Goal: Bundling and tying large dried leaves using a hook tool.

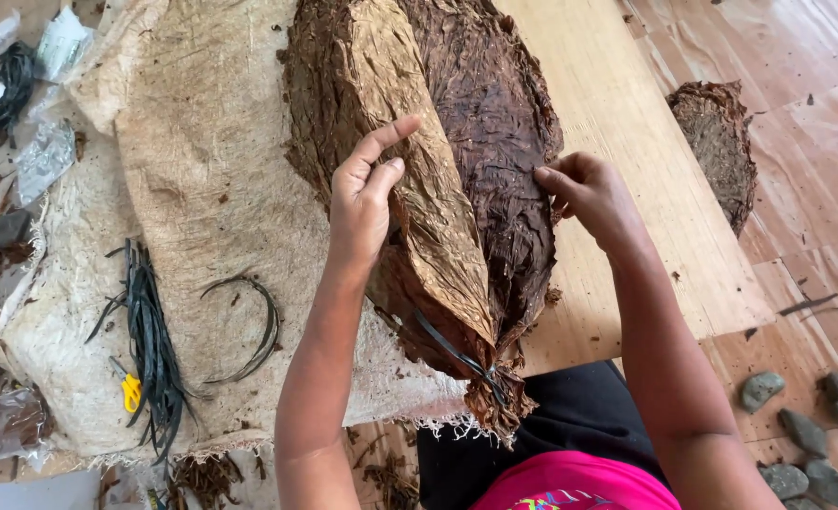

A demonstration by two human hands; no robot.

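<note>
A big bundle of dried brown tobacco leaves (475, 123) lies in front of me, tied near its stem end by a dark strap (452, 351). A lighter tan leaf (409, 142) lies along its left side. My left hand (364, 198) pinches that tan leaf between thumb and fingers, index finger raised. My right hand (589, 194) grips the dark leaves at the bundle's right edge with curled fingers.
A burlap sack (202, 189) covers the floor on the left, with dark straps (150, 349) and small yellow-handled scissors (130, 387) on it. A wooden board (645, 189) lies under the bundle. Another leaf pile (721, 142) sits right. Stones (801, 430) lie at the lower right.
</note>
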